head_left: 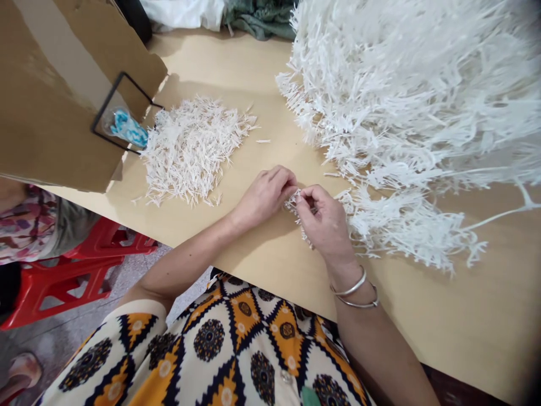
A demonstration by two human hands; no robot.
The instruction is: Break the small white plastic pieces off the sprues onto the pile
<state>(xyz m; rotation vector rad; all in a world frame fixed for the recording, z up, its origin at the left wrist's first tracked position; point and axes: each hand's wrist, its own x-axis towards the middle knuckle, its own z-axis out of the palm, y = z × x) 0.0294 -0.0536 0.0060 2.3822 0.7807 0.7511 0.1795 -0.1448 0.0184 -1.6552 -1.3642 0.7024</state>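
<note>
My left hand [265,194] and my right hand [324,220] meet over the tan table [270,265], both pinched on one white plastic sprue strip [295,201] with small teeth. Its lower end pokes out under my right palm. Two silver bangles circle my right wrist. Left of my hands lies a flat pile of small loose white plastic pieces [190,148]. To the right a big heap of white plastic sprues [418,107] spreads toward my right hand.
A brown cardboard box [54,96] with a black wire frame and a blue-white packet [125,127] stands at the left. Red plastic stools [71,270] and another person's floral sleeve [25,223] are below the table edge. Cloth lies at the far edge.
</note>
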